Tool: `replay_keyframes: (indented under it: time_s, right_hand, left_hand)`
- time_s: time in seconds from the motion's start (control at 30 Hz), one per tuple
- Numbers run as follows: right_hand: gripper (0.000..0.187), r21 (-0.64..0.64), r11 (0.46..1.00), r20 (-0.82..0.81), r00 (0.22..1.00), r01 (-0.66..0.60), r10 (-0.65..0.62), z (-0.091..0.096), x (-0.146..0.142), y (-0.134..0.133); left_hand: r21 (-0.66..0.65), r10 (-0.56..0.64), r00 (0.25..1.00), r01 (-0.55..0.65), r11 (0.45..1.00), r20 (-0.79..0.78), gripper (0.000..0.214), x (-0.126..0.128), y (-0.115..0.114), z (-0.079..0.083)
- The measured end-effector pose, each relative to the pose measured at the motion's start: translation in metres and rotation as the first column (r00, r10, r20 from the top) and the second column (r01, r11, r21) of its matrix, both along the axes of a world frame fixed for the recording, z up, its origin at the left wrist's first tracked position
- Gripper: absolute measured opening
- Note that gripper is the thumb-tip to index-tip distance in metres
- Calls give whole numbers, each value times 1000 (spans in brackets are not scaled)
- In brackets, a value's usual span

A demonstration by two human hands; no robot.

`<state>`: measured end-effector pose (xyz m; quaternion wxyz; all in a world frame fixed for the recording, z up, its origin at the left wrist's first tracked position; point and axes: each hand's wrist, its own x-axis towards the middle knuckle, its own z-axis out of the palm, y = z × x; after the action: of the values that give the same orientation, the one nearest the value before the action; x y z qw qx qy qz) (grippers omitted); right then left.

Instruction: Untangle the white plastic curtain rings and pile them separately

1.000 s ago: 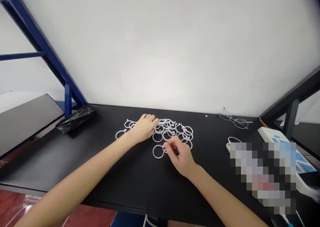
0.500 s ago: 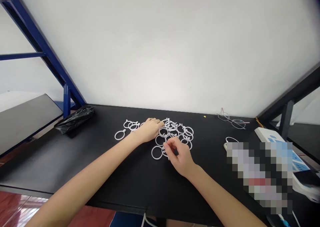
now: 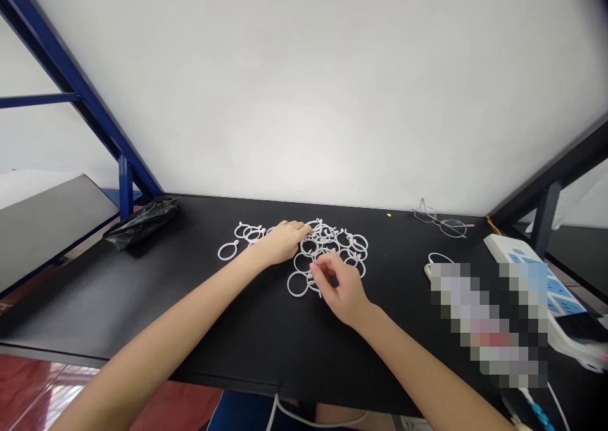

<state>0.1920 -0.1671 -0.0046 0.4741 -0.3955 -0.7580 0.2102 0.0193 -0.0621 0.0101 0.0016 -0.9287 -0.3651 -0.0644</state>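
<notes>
White curtain rings [image 3: 297, 284], each with a small eyelet, lie overlapping in a loose pile on the black table [image 3: 228, 348]. My left hand [image 3: 284, 242] rests palm down across the left side of the pile, its fingers stretched out and touching the rings. It covers part of them. A smaller group of rings [image 3: 227, 250] lies to the left of that hand. My right hand [image 3: 339, 285] is over the near right part of the pile, thumb and index fingertips pinched together by a ring's edge. Whatever is between those fingertips cannot be made out.
Eyeglasses [image 3: 439, 222] lie at the back right. On the right are a white power strip [image 3: 536, 272] and a blurred-out object [image 3: 489, 329] with cables. A black plastic bag [image 3: 142, 222] lies at the back left, near a blue metal frame [image 3: 126, 184]. A white wall [image 3: 304, 101] stands behind.
The view has shifted slightly, so the table sits a little higher in it. Both hands stay at nearly the same places on the rings.
</notes>
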Motion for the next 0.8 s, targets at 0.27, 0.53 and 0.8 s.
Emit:
replay_keyframes:
  time_s: [0.27, 0.53, 0.8]
  right_hand:
    - [10, 30, 1000, -4, 1000, -9, 9, 5, -1, -2]
    - [9, 10, 1000, -24, 1000, 5, -5, 4, -2, -2]
    - [23, 8, 997, -38, 996, 81, -81, 4, -2, 3]
  left_hand:
    - [36, -57, 998, 55, 998, 33, 41, 2, 2, 5]
    - [-441, 304, 627, 71, 894, 717, 26, -4, -12, 22]
    - [-745, 759, 198, 453, 490, 620, 11, 1, -53, 13]
